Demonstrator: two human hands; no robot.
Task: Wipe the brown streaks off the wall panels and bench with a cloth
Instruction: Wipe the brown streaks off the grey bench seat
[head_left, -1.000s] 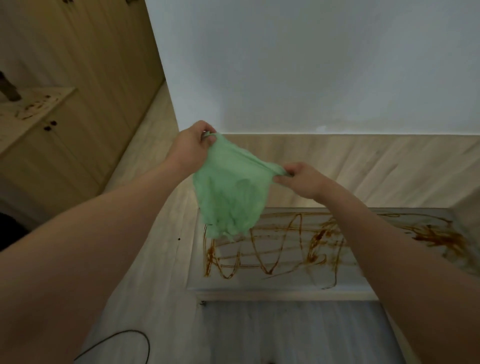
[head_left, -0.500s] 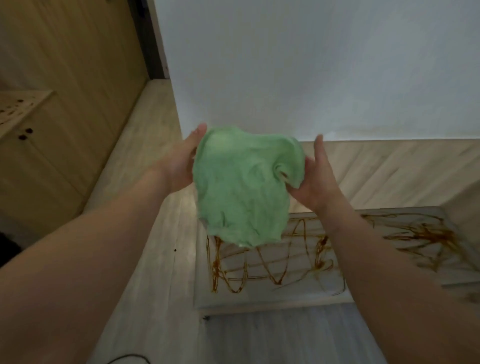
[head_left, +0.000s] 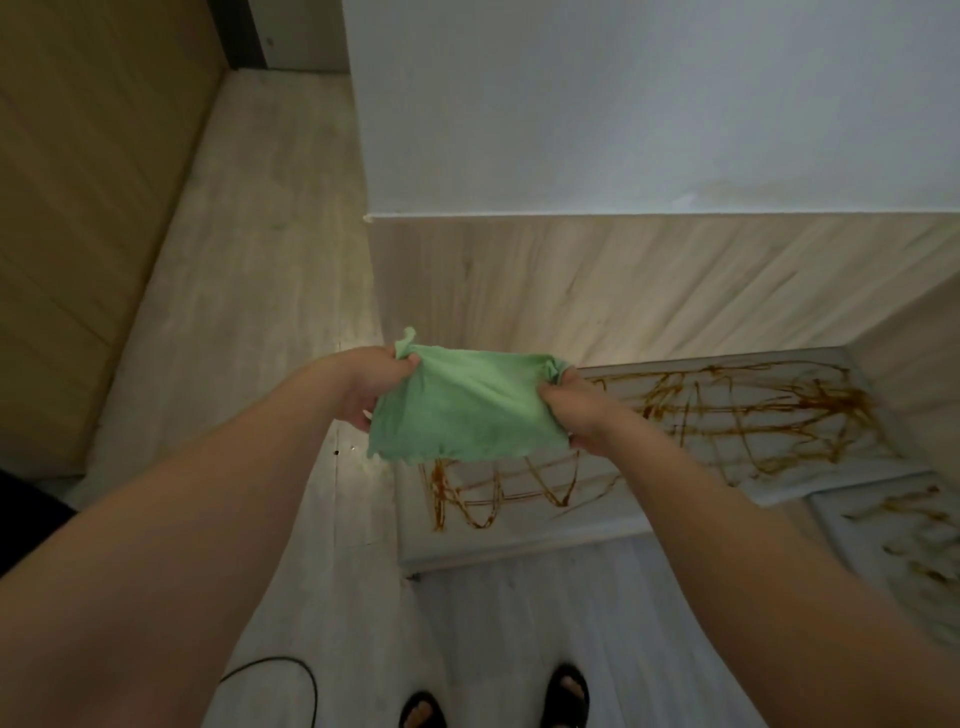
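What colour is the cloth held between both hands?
Light green, plain; the cloth shows best in the head view.

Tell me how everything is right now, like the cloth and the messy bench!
Light green cloth: held up in the air, spread out.
Left hand: grips the cloth's left edge.
Right hand: grips the cloth's right edge.
Pale flat bench top: covered in brown streaks, unwiped.
Pale wood-look wall panel: no streaks visible.
Thin black cable: lying curved on the floor.

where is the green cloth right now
In the head view, mid-frame, the green cloth hangs stretched between the left hand and right hand, in front of the left end of the streaked bench.
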